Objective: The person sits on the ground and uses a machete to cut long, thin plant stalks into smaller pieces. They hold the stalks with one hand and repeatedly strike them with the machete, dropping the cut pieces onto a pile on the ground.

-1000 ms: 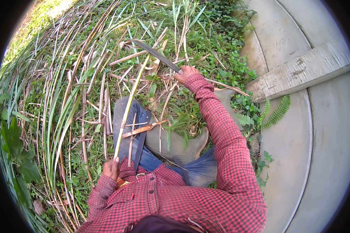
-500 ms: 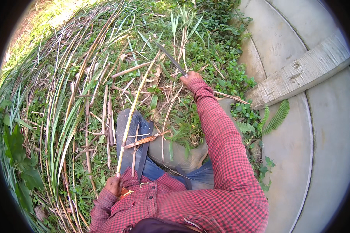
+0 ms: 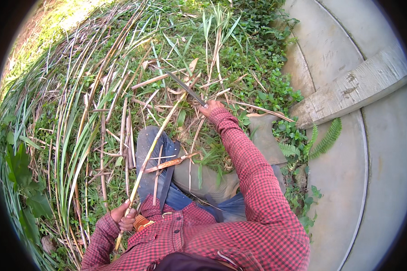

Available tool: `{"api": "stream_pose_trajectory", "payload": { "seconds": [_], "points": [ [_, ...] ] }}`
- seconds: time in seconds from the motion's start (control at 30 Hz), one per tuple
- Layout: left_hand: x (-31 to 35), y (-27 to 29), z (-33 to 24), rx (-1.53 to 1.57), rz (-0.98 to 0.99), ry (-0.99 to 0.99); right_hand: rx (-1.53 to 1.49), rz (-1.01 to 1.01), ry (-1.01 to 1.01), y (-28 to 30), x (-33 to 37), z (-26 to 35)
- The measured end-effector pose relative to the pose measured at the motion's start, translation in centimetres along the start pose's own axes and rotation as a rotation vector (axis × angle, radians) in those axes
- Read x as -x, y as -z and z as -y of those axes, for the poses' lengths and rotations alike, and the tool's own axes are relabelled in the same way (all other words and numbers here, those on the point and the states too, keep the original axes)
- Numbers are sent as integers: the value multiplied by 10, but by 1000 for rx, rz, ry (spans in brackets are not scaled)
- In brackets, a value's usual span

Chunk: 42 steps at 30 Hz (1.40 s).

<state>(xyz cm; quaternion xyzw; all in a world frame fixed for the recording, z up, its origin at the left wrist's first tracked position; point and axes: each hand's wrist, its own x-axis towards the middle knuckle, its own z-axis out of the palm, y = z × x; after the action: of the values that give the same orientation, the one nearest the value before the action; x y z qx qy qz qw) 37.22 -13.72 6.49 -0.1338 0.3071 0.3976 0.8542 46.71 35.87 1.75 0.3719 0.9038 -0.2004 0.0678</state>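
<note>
A long yellowish plant stalk [image 3: 151,151] slants over my thigh, away from me. Low on the left, my left hand [image 3: 124,217] is closed round it, and the stalk's near end pokes out below the fist. My right hand [image 3: 211,109] grips a long knife whose dark handle is mostly hidden. Its narrow grey blade [image 3: 185,87] points up and left, crossing the far part of the stalk; whether it touches is unclear. On my jeans [image 3: 150,143] lie an orange-brown dry husk strip [image 3: 169,163] and thin slivers.
Long cut stalks and green leaves [image 3: 79,115] are heaped on the left. Dry scraps litter the grass ahead. At right, a weathered plank [image 3: 355,88] rests on a grey slab [image 3: 337,180], with a fern [image 3: 326,139] beside it. My boots [image 3: 203,180] are folded in front.
My left hand has moved down and left, and its fingers now wrap the stalk farther from its near end. The right hand has brought the knife nearer and leftward, over the stalk.
</note>
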Motion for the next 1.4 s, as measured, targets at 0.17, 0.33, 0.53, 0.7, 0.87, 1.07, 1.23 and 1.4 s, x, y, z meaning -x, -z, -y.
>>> {"api": "stream_pose_trajectory", "payload": {
  "seconds": [0.17, 0.33, 0.53, 0.7, 0.87, 1.07, 1.23, 1.4],
  "points": [
    [4, -13, -2, -6, -89, 32, 83, 175, 154, -6, 39, 6],
    [12, -15, -4, -41, -118, 56, 67, 42, -17, -18, 30, -38],
    [3, -27, -5, -294, -361, -123, -70, -19, -240, 1, 34, -45],
    [-17, -43, -19, -518, -587, -298, 14, 227, 243, -19, 117, 28],
    [-24, -26, -10, -532, -643, -413, -6, 101, 354, -46, 160, 38],
    [-26, -38, -12, -577, -691, -430, -35, -1, -162, -15, 121, -16],
    [-40, -12, -11, -812, -708, -590, 2, 12, 297, -30, 182, 19],
    [-18, -27, -6, -787, -741, -525, -40, -46, -51, -21, 134, -25]
  ]
}}
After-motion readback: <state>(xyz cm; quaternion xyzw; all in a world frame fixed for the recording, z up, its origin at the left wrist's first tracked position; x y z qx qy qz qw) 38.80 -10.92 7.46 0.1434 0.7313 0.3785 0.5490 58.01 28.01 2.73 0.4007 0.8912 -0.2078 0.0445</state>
